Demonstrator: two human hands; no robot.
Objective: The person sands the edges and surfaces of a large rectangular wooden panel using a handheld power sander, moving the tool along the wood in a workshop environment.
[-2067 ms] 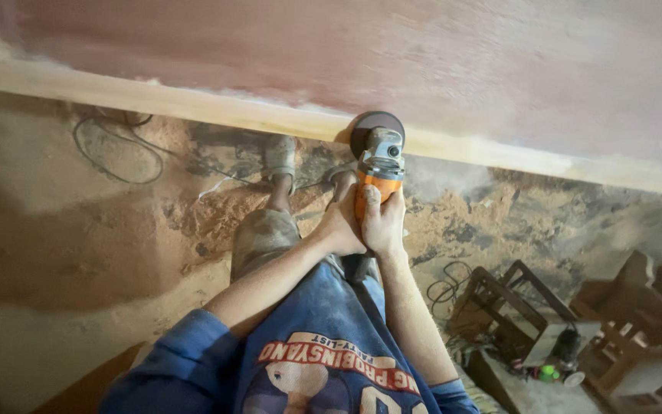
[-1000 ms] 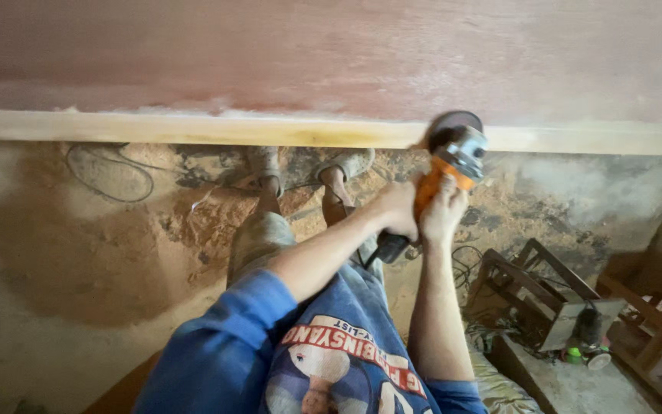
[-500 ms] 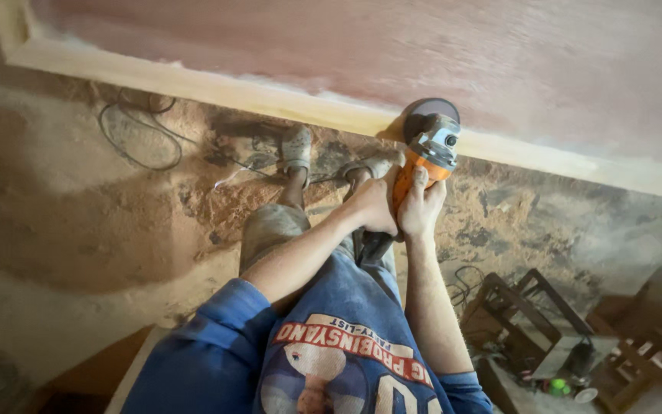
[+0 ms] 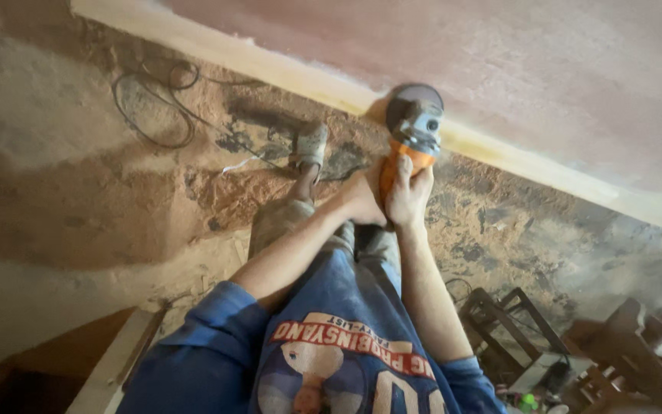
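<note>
- The orange-bodied angle grinder with a grey metal head is the thing to watch; its round dark disc sits against the pale yellow wooden edge strip of the big reddish-brown plywood panel.
- The left hand is wrapped around the grinder's orange body from the left, fingers curled shut on it.
- The right hand grips the same body from the right, touching the left hand, fingers reaching up toward the grey head.
- Below the grinder lies a floor thick with reddish sawdust, and a dusty shoe stands just left of the tool.
- A looped black cable lies well left of the grinder.
- Dark wooden frames sit far down to its right.
</note>
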